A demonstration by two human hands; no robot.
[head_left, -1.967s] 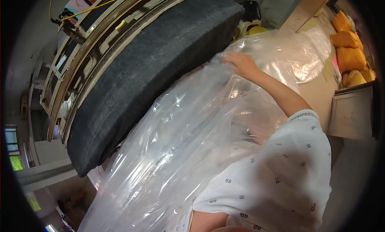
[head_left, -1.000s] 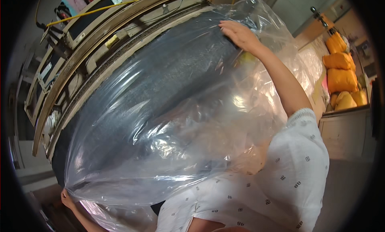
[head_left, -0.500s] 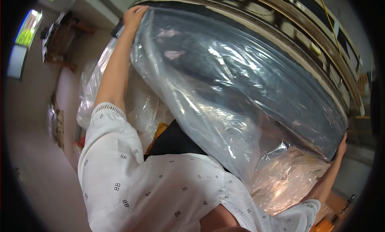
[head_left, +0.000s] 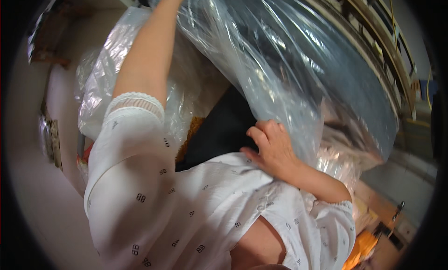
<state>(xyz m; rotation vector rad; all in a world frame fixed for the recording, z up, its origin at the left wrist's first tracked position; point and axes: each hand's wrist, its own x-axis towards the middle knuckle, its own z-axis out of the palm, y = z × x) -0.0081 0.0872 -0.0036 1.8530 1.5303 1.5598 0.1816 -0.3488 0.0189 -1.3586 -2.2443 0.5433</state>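
Observation:
A large sheet of clear plastic film [head_left: 266, 90] hangs in folds in front of me, over a dark panel [head_left: 359, 83]. My right hand [head_left: 273, 144] is at the film's near edge, close to my chest. Its fingers are bent and its thumb stands apart, with nothing visible between them. Whether the fingertips touch the film is hard to tell. My left arm stretches up past the film's left side, and its hand lies beyond the upper edge of the picture.
A long machine frame with metal rails [head_left: 378, 41] runs along the far right. More crumpled clear plastic [head_left: 116, 60] hangs at the left. Black cloth [head_left: 217, 130] shows below the film. An orange thing [head_left: 361, 246] lies at the lower right.
My right hand has left the panel's right end and come in to the film near my chest. My left hand has moved up out of the picture. The film has shifted and bunched.

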